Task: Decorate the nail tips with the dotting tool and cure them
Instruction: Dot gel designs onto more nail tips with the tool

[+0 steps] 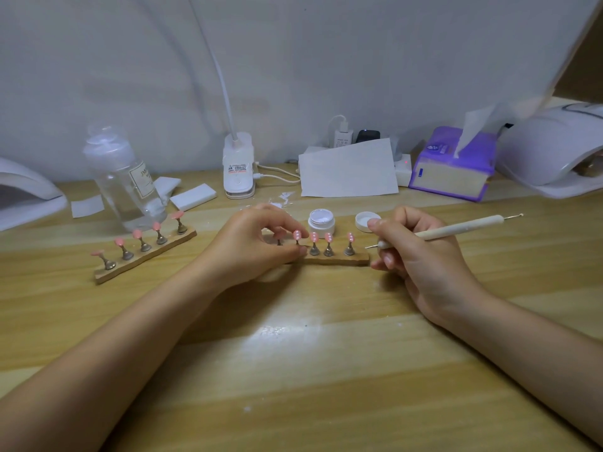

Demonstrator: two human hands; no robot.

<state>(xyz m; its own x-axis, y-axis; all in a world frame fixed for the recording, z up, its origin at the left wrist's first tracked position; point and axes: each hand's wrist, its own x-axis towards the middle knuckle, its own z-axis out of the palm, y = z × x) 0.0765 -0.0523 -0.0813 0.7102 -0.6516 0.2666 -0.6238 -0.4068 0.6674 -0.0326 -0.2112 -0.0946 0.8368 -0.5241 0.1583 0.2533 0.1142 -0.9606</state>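
Lying crosswise in the right hand (421, 252), the dotting tool (447, 231) points left.

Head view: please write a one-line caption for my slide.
Left hand steadies a wooden stand of white-dotted pink nail tips; right hand holds a cream dotting tool.

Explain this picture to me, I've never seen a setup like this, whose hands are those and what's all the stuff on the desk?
One picture, taken by a camera on the person's head, looking down at their own bare hands. The right hand holds a dotting tool like a pen. The left hand pinches a stand on the nearer wooden holder, whose pink nail tips carry white dots. A second holder has plain pink tips. Behind sit an open white jar, its lid, a clear bottle, tissues and a curing lamp.
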